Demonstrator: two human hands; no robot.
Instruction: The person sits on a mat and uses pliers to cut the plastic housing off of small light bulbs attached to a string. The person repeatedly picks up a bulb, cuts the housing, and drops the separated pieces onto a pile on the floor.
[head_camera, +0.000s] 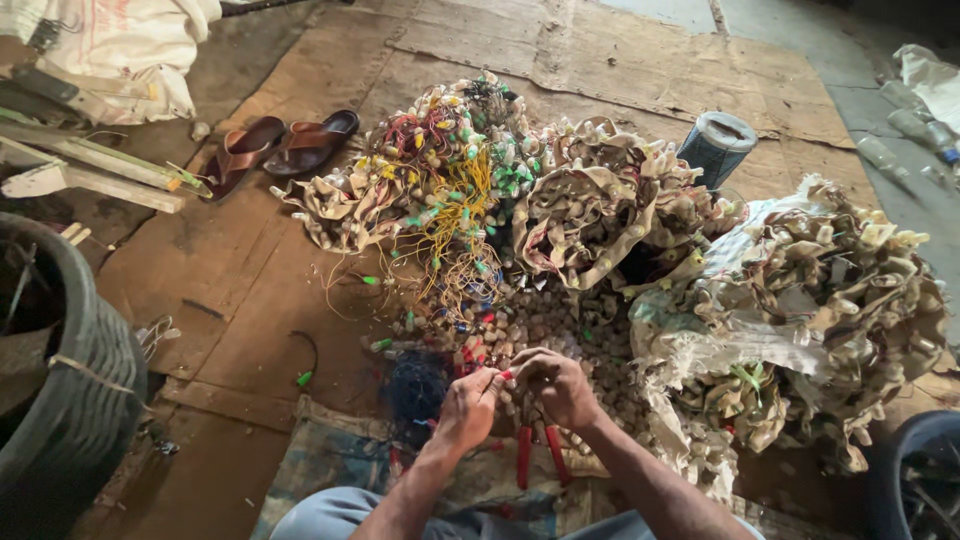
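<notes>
— What are the hands doing?

— The left hand (466, 405) and right hand (556, 385) meet over the heap of small bulb holders (560, 330), fingers pinched together on a small red-tipped piece (506, 375) between them.

— And the pliers?

— The red-handled pliers (538, 450) hang under the right hand (I cannot tell how they are gripped), above the cloth (330, 455). The wire tangle (450, 210) lies beyond

Tool head above the red-handled pliers (538, 452) hidden under the right hand (557, 388); tyre (70, 400) cut off at left
</notes>
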